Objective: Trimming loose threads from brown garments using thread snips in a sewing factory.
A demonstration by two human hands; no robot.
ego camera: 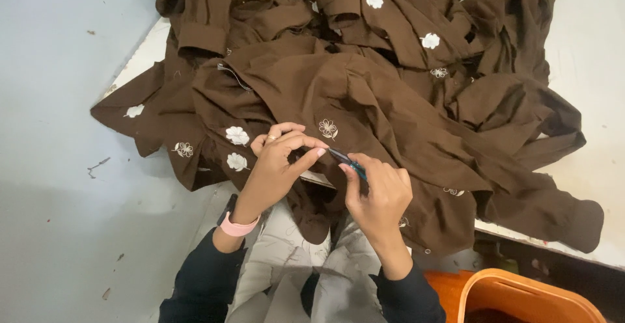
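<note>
Small teal-handled thread snips [348, 161]: held in the right hand [381, 196], fingers curled closed around the handle, the dark blade tip pointing up and to the left toward the left hand's fingertips. Only the tip and a little of the handle show; the rest is hidden inside the grip.

Left hand [278, 167]: thumb and forefinger pinched together, closed on a fold of cloth or a thread end just beside the snips' tip; which of the two cannot be told. A ring sits on one finger, and a pink band [238, 227] circles the wrist above a dark sleeve.

Brown cotton garment with white embroidered flowers [364, 102]: lies directly under and beyond both hands, draped over the near edge of the worktop and hanging onto the person's lap. One outlined flower [328, 128] sits just beyond the pinching fingers.

Heap of like brown garments [416, 17]: piled at the far side, spreading right.

White worktop [586, 69]: bare at right and far left edge.

Light grey trousers [286, 264]: near, beneath the hands.

Orange plastic tub [521, 290]: near right, below the worktop edge.

Pale grey floor [58, 134]: left.
</note>
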